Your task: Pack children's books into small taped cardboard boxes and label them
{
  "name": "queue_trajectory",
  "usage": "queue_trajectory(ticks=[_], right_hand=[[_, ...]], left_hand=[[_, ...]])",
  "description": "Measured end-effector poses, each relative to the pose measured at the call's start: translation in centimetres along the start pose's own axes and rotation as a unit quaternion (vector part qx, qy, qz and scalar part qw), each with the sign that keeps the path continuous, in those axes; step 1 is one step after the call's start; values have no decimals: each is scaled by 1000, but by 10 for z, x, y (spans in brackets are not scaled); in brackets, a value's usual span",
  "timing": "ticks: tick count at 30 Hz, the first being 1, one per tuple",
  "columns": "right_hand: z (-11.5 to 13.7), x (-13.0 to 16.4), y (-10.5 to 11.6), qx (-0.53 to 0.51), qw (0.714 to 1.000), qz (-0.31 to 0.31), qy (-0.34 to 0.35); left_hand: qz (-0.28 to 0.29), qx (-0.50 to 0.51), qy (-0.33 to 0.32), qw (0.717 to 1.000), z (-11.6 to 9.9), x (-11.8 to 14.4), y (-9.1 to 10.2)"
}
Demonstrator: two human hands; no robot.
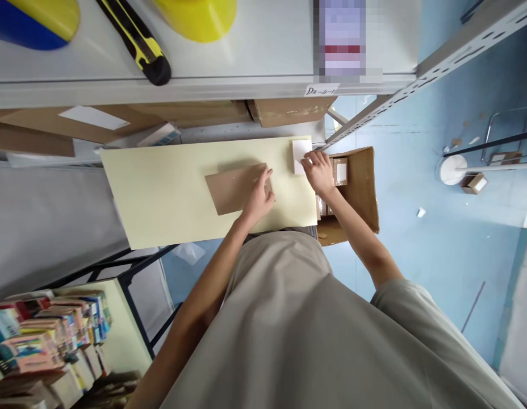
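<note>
A flat brown cardboard piece (pixel 231 188) lies on a pale yellow tabletop (pixel 170 193). My left hand (pixel 260 196) rests on its right end, fingers spread and pressing down. My right hand (pixel 318 170) is at the table's right edge, fingertips on a small white sheet or label (pixel 299 153) that lies near the far right corner. Whether it pinches the sheet or only touches it is unclear.
An open cardboard box (pixel 361 187) with small packages inside sits on the blue floor right of the table. A grey metal shelf (pixel 204 85) overhead carries a yellow-black utility knife (pixel 138 42) and yellow items. Books (pixel 46 335) are stacked at lower left.
</note>
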State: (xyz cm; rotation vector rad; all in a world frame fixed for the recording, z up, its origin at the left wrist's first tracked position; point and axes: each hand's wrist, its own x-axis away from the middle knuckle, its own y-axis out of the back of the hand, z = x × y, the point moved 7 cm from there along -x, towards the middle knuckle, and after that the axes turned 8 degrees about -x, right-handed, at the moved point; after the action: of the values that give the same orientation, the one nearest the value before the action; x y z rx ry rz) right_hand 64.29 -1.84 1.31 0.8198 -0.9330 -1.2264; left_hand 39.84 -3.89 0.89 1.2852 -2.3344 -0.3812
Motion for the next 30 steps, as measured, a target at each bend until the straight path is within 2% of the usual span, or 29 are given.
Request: queue_trajectory(ticks=[3, 7, 11, 17, 24, 26, 28, 30], right_hand=[[5, 39, -3, 24, 999, 27, 17], [11, 78, -11, 43, 997, 62, 26], [20, 100, -19, 58, 994, 84, 32], [27, 115, -27, 72, 991, 112, 23], [33, 105, -17, 97, 984, 150, 7], [38, 103, -14, 102, 974, 201, 9], [42, 105, -13, 91, 955, 283, 1], [43, 110, -7, 45, 935, 350, -25]], left_hand=[[58, -12, -11, 998, -9, -29, -32], [155, -60, 11, 986, -15, -57, -79], [204, -130, 35, 970, -16, -67, -105], [224, -165, 45, 960, -16, -69, -115], [205, -145, 53, 966, -17, -73, -117], [205, -140, 73, 966, -16, -75, -117], [202, -131, 104, 965, -15, -75, -116], [185, -97, 115, 971, -19, -75, -112]])
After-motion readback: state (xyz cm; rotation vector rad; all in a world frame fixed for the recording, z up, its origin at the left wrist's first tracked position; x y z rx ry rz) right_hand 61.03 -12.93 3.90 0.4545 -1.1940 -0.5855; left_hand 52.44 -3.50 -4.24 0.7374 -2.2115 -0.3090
